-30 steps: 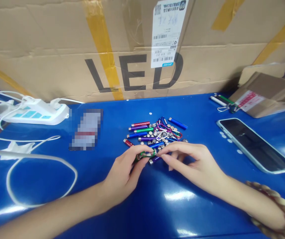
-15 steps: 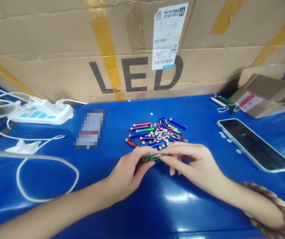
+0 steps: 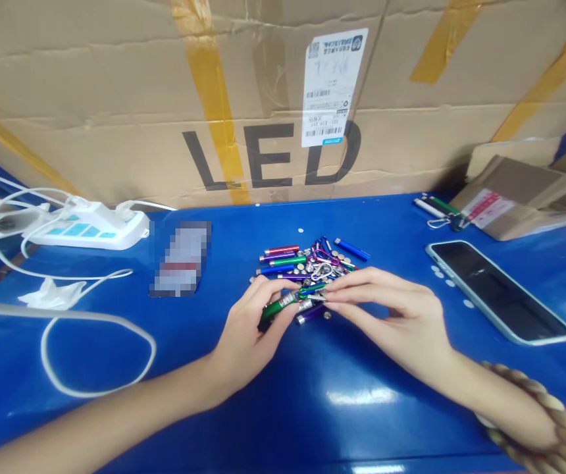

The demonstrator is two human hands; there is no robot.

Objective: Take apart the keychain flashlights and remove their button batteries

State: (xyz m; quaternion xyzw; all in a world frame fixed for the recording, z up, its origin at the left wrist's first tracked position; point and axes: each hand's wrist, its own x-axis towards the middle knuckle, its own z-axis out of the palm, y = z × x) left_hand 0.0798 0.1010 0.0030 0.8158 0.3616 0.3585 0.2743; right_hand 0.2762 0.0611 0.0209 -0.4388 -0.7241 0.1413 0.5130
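My left hand (image 3: 241,339) is closed around a small green penlight (image 3: 278,305), tilted up to the right with a pale label near its end. A green carabiner clip (image 3: 311,289) extends from that end toward my right hand (image 3: 394,313). The right fingertips pinch the clip; a thin silvery piece (image 3: 316,298) shows beside them, partly hidden. Just beyond both hands lies a pile of penlights, among them a red one (image 3: 283,250), a green one (image 3: 287,261) and a blue one (image 3: 352,250), with button cells and carabiners. A purple penlight (image 3: 310,314) lies below the fingers.
On the right lies a phone in a pale case (image 3: 500,289), near a small open carton (image 3: 524,197) and a few more penlights (image 3: 431,209). A pixelated dark-edged item (image 3: 181,260) and a white power strip (image 3: 90,230) with cables are left. A large cardboard box (image 3: 139,131) stands behind.
My left hand has turned, so the green penlight now shows lengthwise with its label visible. My right hand has shifted slightly upward. The view has tilted slightly.
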